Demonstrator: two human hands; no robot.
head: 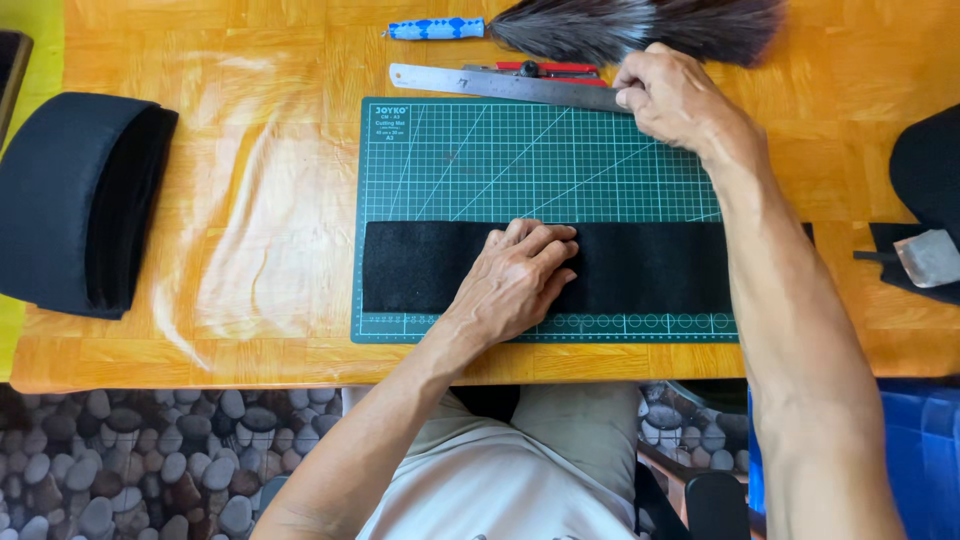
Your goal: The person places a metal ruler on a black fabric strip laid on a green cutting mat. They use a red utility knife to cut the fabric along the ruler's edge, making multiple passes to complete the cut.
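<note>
A green cutting mat lies on the wooden desk. Across the mat's near part stretches a black felt strip, its right end running past the mat's right edge. The left hand lies flat on the strip, fingers spread, pressing near its middle. Just beyond the mat's far edge lies a steel ruler; the right hand grips its right end. Behind the ruler sit a red-handled cutter and a feather duster. Well left of the mat rests a stack of black felt.
</note>
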